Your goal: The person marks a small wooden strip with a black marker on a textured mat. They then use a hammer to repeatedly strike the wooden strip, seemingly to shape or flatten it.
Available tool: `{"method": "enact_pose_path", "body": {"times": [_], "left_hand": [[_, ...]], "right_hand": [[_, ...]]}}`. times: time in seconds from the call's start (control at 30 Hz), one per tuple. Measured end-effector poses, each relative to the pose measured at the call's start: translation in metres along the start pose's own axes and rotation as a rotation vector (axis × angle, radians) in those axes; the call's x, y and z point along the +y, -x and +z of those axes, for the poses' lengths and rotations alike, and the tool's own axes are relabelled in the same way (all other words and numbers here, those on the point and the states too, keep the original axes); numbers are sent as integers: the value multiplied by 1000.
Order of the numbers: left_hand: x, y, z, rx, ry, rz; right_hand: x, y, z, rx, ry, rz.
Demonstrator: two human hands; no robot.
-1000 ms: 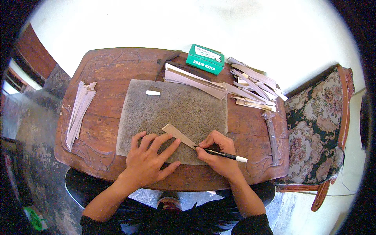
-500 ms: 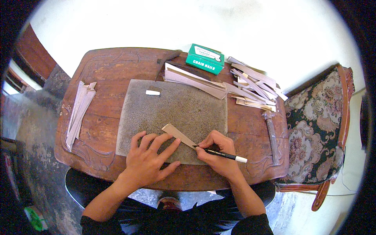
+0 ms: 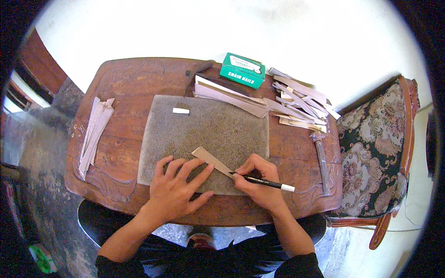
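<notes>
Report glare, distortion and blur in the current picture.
Head view: the white wall washes out in glare; fisheye distortion bows the reddish-brown panel at far left; the bare left hand and bare right hand show no obvious motion blur.

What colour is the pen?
The pen is black with a white end; the head view shows it.

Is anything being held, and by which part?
The right hand grips a black marker near its tip; the left hand touches a tapered strip.
</notes>
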State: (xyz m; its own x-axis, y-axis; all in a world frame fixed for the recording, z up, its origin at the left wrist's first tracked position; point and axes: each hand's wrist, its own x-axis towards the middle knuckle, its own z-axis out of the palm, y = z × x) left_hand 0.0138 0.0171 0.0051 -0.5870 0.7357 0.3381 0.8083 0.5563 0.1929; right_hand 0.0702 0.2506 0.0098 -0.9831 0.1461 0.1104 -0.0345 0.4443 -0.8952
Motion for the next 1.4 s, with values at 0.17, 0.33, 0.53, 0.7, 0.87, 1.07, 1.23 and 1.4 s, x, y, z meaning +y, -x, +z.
{"method": "enact_pose_path", "body": {"times": [0.17, 0.33, 0.53, 0.7, 0.87, 1.07, 1.23, 1.4], "left_hand": [[1, -1, -2, -11, 13, -11], [6, 0, -2, -5, 43, -62], [17, 1, 1, 7, 42, -14], [17, 0, 2, -33, 17, -8], [15, 2, 4, -42, 21, -15], [14, 3, 6, -52, 33, -18], [13, 4, 5, -57, 40, -20], [13, 5, 5, -48, 25, -19]], "right_hand": [[2, 2, -7, 47, -41, -8], [-7, 6, -12, 73, -117, 9], [-9, 11, -12, 40, -140, 38], [-3, 10, -7, 43, -183, -20], [-4, 9, -8, -5, -13, -6], [1, 6, -5, -2, 29, -55], [1, 6, -4, 4, 20, -46], [3, 6, -3, 13, 12, -31]]}}
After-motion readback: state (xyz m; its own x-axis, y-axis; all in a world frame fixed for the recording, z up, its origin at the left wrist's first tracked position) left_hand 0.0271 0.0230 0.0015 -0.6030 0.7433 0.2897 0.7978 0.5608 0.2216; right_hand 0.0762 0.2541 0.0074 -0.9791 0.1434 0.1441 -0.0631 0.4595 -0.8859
